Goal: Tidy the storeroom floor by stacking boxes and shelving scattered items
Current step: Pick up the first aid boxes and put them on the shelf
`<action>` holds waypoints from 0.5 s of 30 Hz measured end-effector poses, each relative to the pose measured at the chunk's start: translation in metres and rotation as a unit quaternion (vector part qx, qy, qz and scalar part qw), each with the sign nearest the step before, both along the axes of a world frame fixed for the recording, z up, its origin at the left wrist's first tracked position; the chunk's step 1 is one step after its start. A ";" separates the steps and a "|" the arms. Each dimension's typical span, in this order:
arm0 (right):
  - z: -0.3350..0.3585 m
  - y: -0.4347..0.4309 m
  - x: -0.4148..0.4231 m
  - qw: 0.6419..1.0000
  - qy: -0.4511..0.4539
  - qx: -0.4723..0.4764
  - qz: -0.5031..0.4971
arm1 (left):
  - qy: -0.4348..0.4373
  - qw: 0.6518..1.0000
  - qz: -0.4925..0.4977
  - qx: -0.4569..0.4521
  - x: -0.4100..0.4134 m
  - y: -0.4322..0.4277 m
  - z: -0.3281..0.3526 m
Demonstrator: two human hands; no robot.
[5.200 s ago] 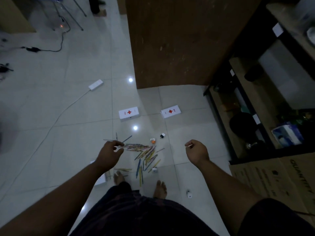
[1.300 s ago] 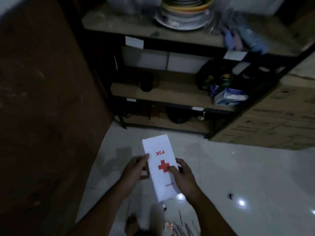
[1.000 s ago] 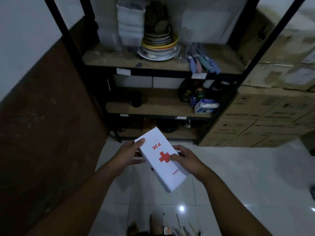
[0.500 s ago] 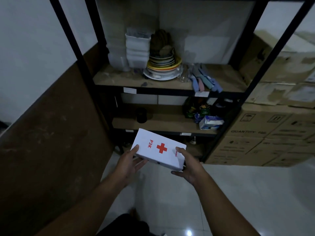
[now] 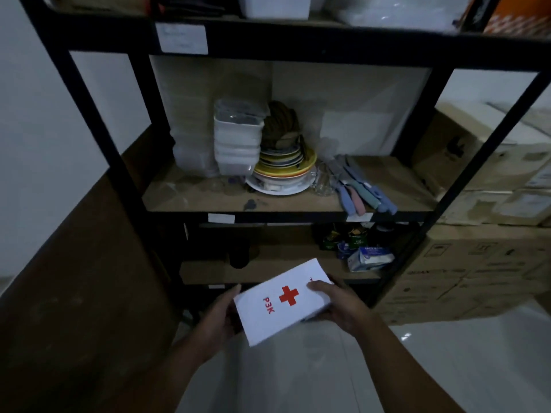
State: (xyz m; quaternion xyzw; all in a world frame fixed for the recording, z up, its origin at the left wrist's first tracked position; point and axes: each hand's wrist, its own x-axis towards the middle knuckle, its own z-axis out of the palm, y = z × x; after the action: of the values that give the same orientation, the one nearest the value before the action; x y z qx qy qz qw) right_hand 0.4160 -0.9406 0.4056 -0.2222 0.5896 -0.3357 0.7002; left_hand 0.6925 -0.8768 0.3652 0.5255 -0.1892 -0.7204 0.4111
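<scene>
I hold a white first-aid box (image 5: 280, 302) with a red cross and "P3K" on its top, in both hands, in front of a black-framed shelf unit (image 5: 298, 216). My left hand (image 5: 219, 318) grips its near left edge. My right hand (image 5: 337, 302) grips its right end, thumb on top. The box sits level with the lower wooden shelf (image 5: 268, 271), just short of it.
The middle shelf carries stacked plastic containers (image 5: 237, 141), a pile of plates (image 5: 283, 168) and several pastel-handled utensils (image 5: 357, 186). A tissue pack (image 5: 369, 257) and dark jars sit on the lower shelf. Cardboard boxes (image 5: 477, 263) stand at the right, a brown panel (image 5: 74, 278) at the left.
I picked the box off the floor, turned to the shelves and stepped closer. Within the last second the box rotated to lie crosswise and rose towards the lower shelf.
</scene>
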 end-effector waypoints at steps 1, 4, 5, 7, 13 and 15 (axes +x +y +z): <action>0.002 -0.005 0.000 1.000 0.008 -0.002 0.004 | -0.023 0.998 -0.050 0.000 0.007 -0.007 -0.002; 0.013 -0.013 0.005 0.999 0.045 -0.021 0.005 | -0.088 0.979 -0.184 0.003 0.016 -0.025 -0.004; 0.012 -0.015 0.007 0.998 0.057 -0.020 -0.010 | -0.092 0.975 -0.204 0.004 0.014 -0.030 -0.005; 0.004 -0.017 0.009 0.995 0.070 -0.014 -0.066 | -0.076 0.976 -0.205 0.010 0.006 -0.037 -0.007; -0.033 -0.001 0.017 0.994 0.101 0.033 0.019 | -0.051 0.990 -0.128 0.034 -0.038 -0.069 -0.040; -0.054 -0.002 0.015 0.992 0.115 0.033 0.040 | -0.046 0.993 -0.096 0.041 -0.057 -0.081 -0.058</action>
State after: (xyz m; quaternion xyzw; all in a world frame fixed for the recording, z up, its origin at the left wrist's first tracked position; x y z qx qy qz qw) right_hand 0.4306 -0.9425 0.3514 -0.2597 0.6672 -0.2603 0.6478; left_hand 0.6351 -0.9577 0.3073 0.5540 -0.2277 -0.7387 0.3092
